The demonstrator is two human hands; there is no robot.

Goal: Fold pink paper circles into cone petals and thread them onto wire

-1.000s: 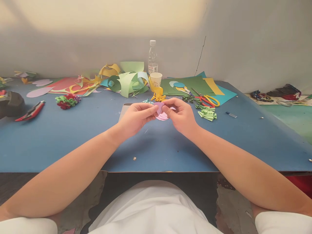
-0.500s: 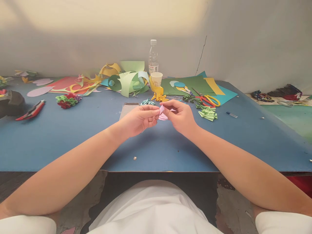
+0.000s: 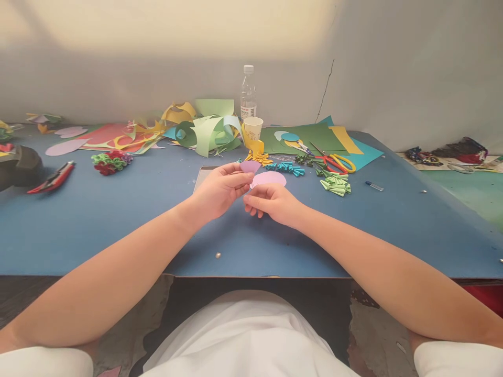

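A small fan-shaped piece of pink paper (image 3: 250, 166) is pinched between the thumb and fingers of my left hand (image 3: 220, 191). My right hand (image 3: 275, 203) is just below and to the right, its thumb and fingers pressed together; I cannot make out what, if anything, is between them. Behind my right hand, a pink paper round (image 3: 271, 179) lies on the blue table. A flat phone-like object (image 3: 201, 177) is partly covered by my left hand. Rolled blue paper cones (image 3: 288, 168), yellow ones (image 3: 257, 156) and light green ones (image 3: 336, 184) sit around the far side.
Red-and-yellow scissors (image 3: 336, 161) rest by green paper sheets (image 3: 318, 137). A paper cup (image 3: 252, 128) and a plastic bottle (image 3: 248, 94) stand near the wall. Left are a paper flower cluster (image 3: 111, 162), a red-handled tool (image 3: 53, 178) and paper offcuts (image 3: 208, 131).
My right hand has moved down and toward me, off the pink paper. The pink piece, which looked curled between both hands, now spreads flat in my left hand.
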